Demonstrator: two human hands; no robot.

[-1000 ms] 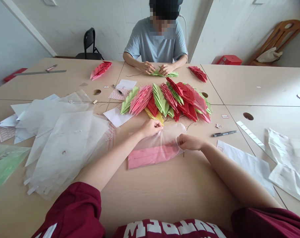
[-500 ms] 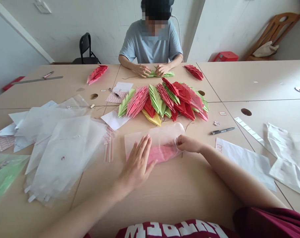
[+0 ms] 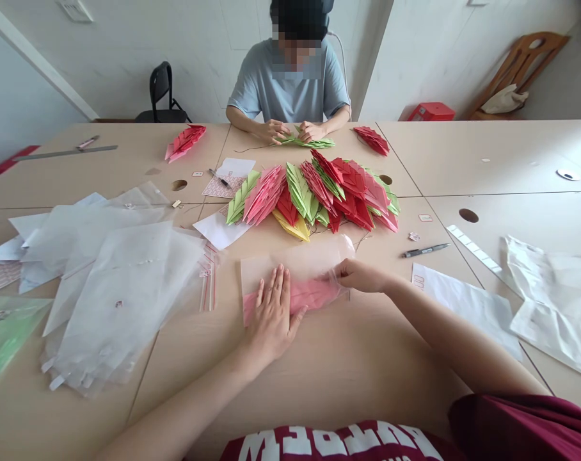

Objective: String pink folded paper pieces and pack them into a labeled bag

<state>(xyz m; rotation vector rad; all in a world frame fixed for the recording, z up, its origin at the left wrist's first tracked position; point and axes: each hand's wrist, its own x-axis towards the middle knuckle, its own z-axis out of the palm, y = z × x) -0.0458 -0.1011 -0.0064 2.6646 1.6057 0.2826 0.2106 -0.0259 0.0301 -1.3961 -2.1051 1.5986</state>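
Note:
A frosted plastic bag (image 3: 314, 256) lies crosswise in front of me, with a folded pink paper piece (image 3: 314, 293) showing through its lower half. Flat on the bag's left part rests my left hand (image 3: 274, 314), fingers stretched out and nothing gripped. My right hand (image 3: 358, 275) is closed at the bag's right end, its fingertips pinching by the mouth and partly hidden by the film. Just beyond the bag is a heap of folded paper pieces (image 3: 358, 186) in red, pink, green and yellow.
Several frosted bags (image 3: 122, 282) are piled at left, near a green bag (image 3: 12, 333). At right lie a pen (image 3: 425, 250), a white sheet (image 3: 463, 307) and a white bag (image 3: 549, 301). Across the table (image 3: 319, 390), a person (image 3: 290, 83) handles green folded paper (image 3: 312, 142).
My left hand has settled flatter on the bag and shifted slightly. My right hand stays at the bag's right end. The whole view has drifted a little.

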